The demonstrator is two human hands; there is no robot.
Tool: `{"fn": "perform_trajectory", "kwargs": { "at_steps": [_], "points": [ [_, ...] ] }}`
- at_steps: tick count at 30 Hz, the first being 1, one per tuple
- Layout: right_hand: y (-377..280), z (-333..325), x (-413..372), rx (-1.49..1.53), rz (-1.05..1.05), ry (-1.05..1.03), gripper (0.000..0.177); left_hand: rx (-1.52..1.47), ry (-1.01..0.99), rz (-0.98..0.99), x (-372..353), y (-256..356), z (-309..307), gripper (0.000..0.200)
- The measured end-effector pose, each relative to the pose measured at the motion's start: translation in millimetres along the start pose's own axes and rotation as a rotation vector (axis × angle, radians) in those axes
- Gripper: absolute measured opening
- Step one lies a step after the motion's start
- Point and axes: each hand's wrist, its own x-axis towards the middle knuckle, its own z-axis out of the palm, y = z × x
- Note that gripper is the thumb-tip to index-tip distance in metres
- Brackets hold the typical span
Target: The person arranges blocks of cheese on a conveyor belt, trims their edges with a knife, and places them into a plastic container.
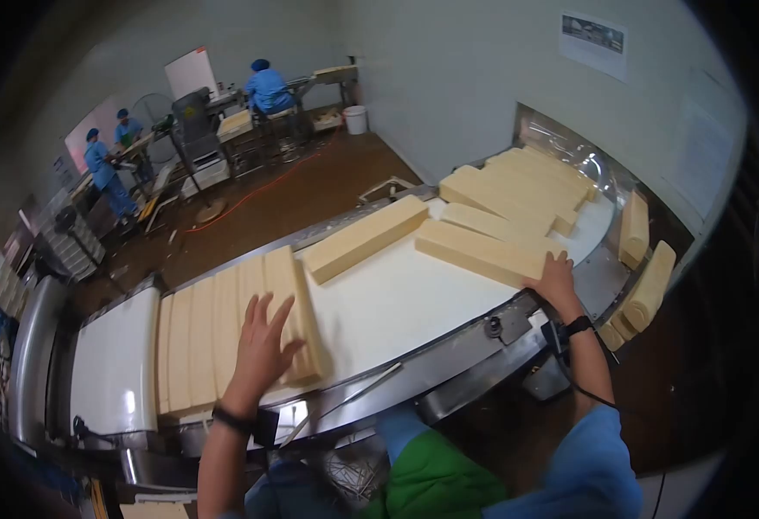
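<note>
My left hand (264,346) is open with fingers spread, over the right end of a row of pale cream bars (224,320) lying side by side on a white conveyor belt (379,311). My right hand (557,281) closes around the near right end of a long pale bar (483,251), which lies slantwise on the belt. Beyond the row, another long bar (366,238) lies at an angle, apart from the rest. Behind the held bar, a shorter-looking bar (492,222) rests against a cluster of bars (522,186).
A metal rail (449,389) edges the curved belt. Several bars (643,294) stand beyond its right edge, near the wall. A white belt section (115,363) and a steel roller cover (33,363) are at left. People in blue work across the room, near a white bucket (355,119).
</note>
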Motion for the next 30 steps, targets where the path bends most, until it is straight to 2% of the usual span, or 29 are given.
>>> {"fn": "perform_trajectory", "kwargs": {
  "at_steps": [2,4,7,10,13,14,17,20,23,24,27,30],
  "points": [
    [20.3,13.3,7.9,0.0,-0.068,0.039,0.072,-0.01,-0.078,-0.055,58.9,-14.4,49.1,0.082],
    [19.0,17.5,3.1,0.111,-0.03,0.052,0.069,-0.07,-0.115,-0.161,103.6,-30.9,98.4,0.087],
    [6.7,18.3,-2.9,0.207,-0.077,0.106,0.066,0.048,-0.044,-0.21,138.0,-47.4,153.9,0.096],
    [3.4,23.3,-1.8,0.228,-0.125,0.148,0.069,0.107,-0.109,-0.236,148.7,-39.4,153.0,0.102],
    [-2.5,22.6,-8.7,0.284,-0.17,0.2,0.068,0.046,-0.123,-0.304,162.7,-34.7,148.3,0.096],
    [-8.3,15.9,-11.8,0.328,-0.157,0.162,0.067,0.084,-0.148,-0.293,164.8,-21.5,136.8,0.082],
    [-13.4,28.8,-9.1,0.466,-0.23,0.208,0.067,0.041,-0.134,-0.372,161.3,2.9,122.3,0.068],
    [-18.8,36.5,-11.9,0.463,-0.344,0.223,0.069,0.117,-0.16,-0.426,144.6,4.6,93.1,0.062],
    [-31.1,39.7,-18.1,0.499,-0.464,0.167,0.072,0.088,-0.293,-0.576,122.8,-1.2,54.3,0.063],
    [-35.7,43.7,-19.9,0.469,-0.506,0.15,0.073,0.009,-0.37,-0.64,114.7,-0.9,37.3,0.061],
    [-54.6,50.4,-20.5,0.336,-0.638,0.079,0.077,-0.846,-0.384,-0.916,81.9,-9.9,10.3,0.055],
    [-88.5,47.0,-10.9,0.099,-0.749,0.006,0.081,-1.2,-0.41,-0.939,53.9,5.5,-15.9,0.057]
  ]
}}
